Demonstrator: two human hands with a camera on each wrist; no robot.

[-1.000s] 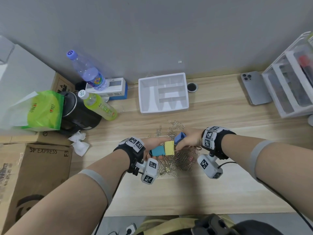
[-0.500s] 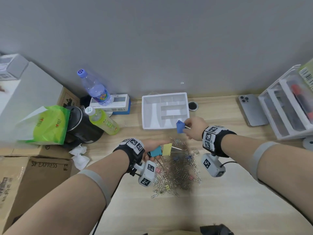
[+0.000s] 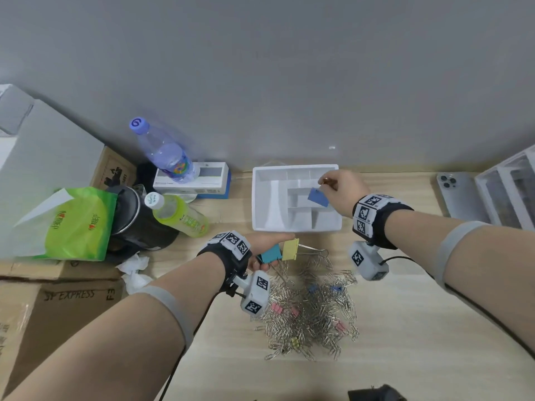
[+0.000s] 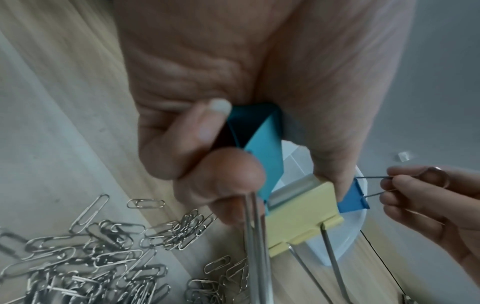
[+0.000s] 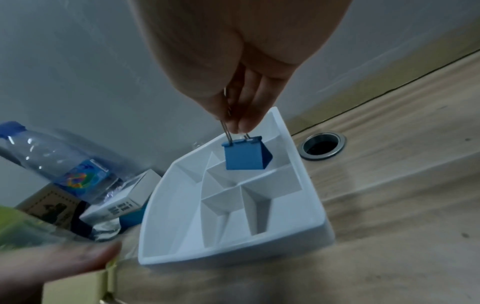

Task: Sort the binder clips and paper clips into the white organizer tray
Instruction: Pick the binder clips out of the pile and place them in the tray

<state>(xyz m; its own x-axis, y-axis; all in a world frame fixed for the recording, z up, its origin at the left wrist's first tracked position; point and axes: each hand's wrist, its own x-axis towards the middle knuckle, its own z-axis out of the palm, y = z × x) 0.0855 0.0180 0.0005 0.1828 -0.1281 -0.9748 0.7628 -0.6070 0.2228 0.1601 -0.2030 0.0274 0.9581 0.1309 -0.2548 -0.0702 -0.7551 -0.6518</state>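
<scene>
Low and left of centre, the left hand [image 3: 262,248] grips a teal metal binder clip [image 3: 270,254] and a pale yellow one [image 3: 290,249] above the heap of silver wire paper clips [image 3: 312,311] (on the wooden worktop [image 3: 405,328]). Further right, the right hand [image 3: 343,188] pinches a blue metal binder clip [image 5: 244,154] by its wire handles, dangling over the white plastic organizer tray [image 3: 260,198].

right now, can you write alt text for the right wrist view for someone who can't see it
The right hand pinches the wire handles of a blue binder clip, dangling it over the white organizer tray, whose visible compartments look empty. The tray sits on a wooden desk by a grey wall, with a water bottle to its left.
</scene>
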